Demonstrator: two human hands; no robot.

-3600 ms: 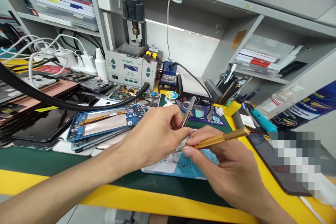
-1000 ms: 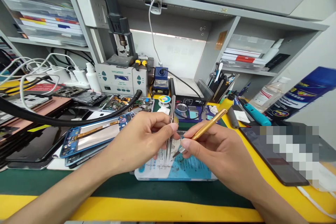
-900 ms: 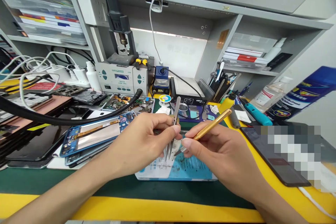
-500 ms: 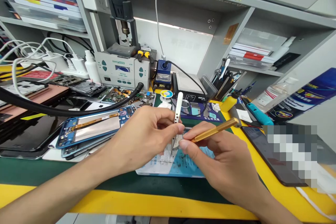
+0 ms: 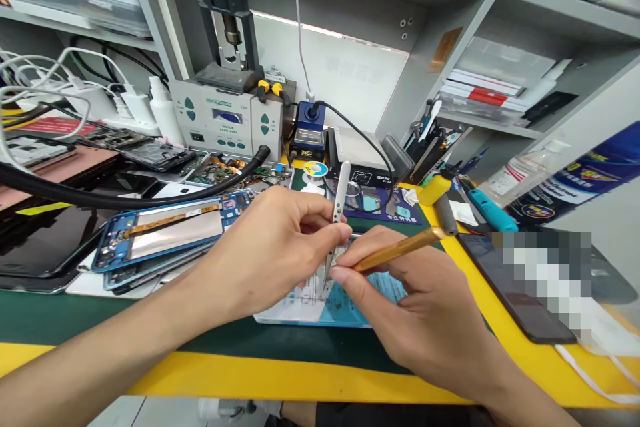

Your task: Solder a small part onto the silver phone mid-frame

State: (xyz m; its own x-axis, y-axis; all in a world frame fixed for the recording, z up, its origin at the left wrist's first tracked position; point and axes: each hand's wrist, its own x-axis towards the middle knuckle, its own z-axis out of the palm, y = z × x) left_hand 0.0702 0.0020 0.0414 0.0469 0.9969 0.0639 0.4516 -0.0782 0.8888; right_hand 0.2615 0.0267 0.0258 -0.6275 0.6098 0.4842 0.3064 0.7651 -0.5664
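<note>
My left hand (image 5: 273,247) pinches a pair of silver tweezers (image 5: 340,197), tips pointing down at a light blue work mat (image 5: 310,303) on the bench. My right hand (image 5: 410,307) grips a gold-handled tool (image 5: 400,248) like a pen, its tip meeting the tweezer tips just above the mat. Whatever small part sits between the two tips is hidden by my fingers.
An opened blue phone frame (image 5: 160,233) and stacked screens lie at the left under a thick black hose (image 5: 100,199). A rework station (image 5: 225,123) and soldering station (image 5: 307,140) stand behind. A dark phone (image 5: 515,287), tool holder (image 5: 435,147) and blue-handled tool (image 5: 487,210) are at the right.
The view has tilted down and closer. The tweezers turned more upright in my left hand, and both tool tips came together lower, near the blue mat.
</note>
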